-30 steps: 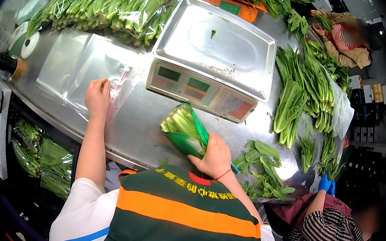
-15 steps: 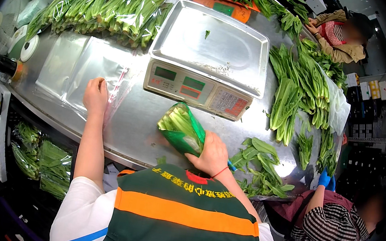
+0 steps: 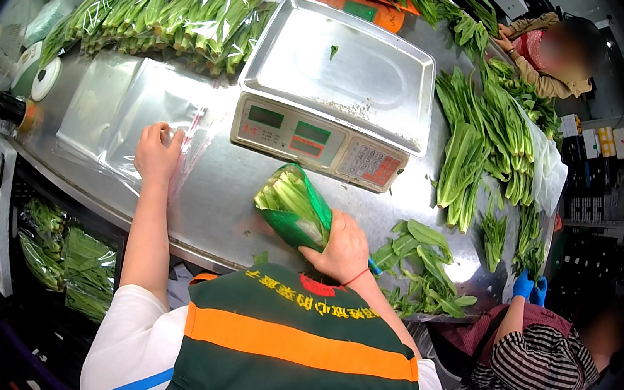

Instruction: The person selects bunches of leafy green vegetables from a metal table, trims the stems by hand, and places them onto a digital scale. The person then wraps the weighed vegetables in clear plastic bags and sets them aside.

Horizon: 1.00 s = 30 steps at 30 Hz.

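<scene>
A bundle of leafy greens (image 3: 279,193), cut stems facing up and left, is wrapped in a green plastic sleeve (image 3: 296,228) and tilted on the steel table. My right hand (image 3: 344,247) is closed around the sleeve's right side. To the left, my left hand (image 3: 158,153) rests on a stack of clear plastic bags (image 3: 153,103), near the red-striped edge. Its thumb and fingers are apart, and I see nothing held between them. Behind the bundle stands a steel-topped weighing scale (image 3: 342,74) with only a scrap of leaf and crumbs on its pan.
Bagged greens (image 3: 170,14) lie in a row at the back left. Loose greens (image 3: 481,146) are heaped on the right, with trimmed leaves (image 3: 424,267) nearer me. An orange scale (image 3: 358,7) sits at the back. One co-worker's blue gloves (image 3: 529,288) hold greens; another person (image 3: 547,56) works farther off.
My left hand's thumb and fingers have spread from a pinch over the clear bags. The right hand and the wrapped bundle have stayed in place.
</scene>
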Each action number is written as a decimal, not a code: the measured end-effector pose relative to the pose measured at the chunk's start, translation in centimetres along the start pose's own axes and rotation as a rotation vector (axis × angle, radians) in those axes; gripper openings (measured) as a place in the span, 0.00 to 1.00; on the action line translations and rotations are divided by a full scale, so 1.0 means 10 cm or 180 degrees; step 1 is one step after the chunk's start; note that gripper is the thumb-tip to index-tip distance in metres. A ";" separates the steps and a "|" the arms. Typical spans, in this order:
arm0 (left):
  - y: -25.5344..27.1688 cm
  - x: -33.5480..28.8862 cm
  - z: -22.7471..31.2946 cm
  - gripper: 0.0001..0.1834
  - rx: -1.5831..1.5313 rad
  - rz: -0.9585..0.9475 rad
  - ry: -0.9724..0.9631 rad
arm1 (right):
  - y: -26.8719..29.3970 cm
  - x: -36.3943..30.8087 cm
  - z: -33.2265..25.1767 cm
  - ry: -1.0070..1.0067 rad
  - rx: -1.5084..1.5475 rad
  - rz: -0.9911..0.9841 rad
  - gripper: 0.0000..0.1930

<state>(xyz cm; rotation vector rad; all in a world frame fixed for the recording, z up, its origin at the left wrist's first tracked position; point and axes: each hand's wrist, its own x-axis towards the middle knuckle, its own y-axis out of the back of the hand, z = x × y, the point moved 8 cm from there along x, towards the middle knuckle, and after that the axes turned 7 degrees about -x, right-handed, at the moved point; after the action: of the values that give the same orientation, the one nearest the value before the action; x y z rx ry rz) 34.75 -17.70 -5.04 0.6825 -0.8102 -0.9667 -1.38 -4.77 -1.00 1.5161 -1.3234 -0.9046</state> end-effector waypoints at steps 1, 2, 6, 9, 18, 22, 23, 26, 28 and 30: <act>-0.01 0.00 -0.02 0.09 0.0010 -0.0025 0.0043 | 0.00 0.00 0.00 0.0020 0.0007 0.0018 0.39; -0.03 0.01 -0.05 0.09 0.0017 -0.0045 0.0090 | 0.00 0.00 0.00 0.0024 0.0007 0.0016 0.39; -0.06 0.02 -0.14 0.09 -0.0050 0.0084 0.0082 | -0.01 0.01 0.01 0.0027 0.0036 -0.0055 0.39; -0.03 0.03 -0.16 0.08 -0.0183 0.0177 0.0144 | -0.03 0.01 0.05 -0.0002 0.0174 -0.0108 0.38; 0.12 -0.43 0.95 0.06 -0.1843 -0.1440 -0.0430 | 0.35 0.24 -0.09 0.0115 0.1633 -0.0633 0.32; 0.06 -0.64 1.20 0.04 -0.3139 -0.1574 0.0449 | 0.21 0.33 -0.18 0.0509 0.0874 -0.0621 0.30; 0.12 -0.66 1.25 0.04 -0.3097 -0.1541 0.0442 | 0.13 0.34 -0.15 0.0448 0.0625 -0.0763 0.29; 0.22 -0.83 1.51 0.03 -0.2480 -0.2096 -0.0098 | 0.13 0.28 -0.18 0.0576 0.0320 -0.0783 0.27; 0.32 -0.84 1.59 0.03 -0.2563 -0.2040 -0.0190 | 0.15 0.25 -0.22 0.0652 0.0548 -0.0749 0.28; 0.39 -0.84 1.66 0.03 -0.2705 -0.2044 -0.0217 | 0.00 0.25 -0.06 0.0265 0.0615 -0.0934 0.28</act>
<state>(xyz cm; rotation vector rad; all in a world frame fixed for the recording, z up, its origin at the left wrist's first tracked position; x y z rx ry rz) 19.71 -10.91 4.47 0.1449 -0.1582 -1.7708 -0.40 -7.10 -0.70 1.9137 -1.1736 -0.9025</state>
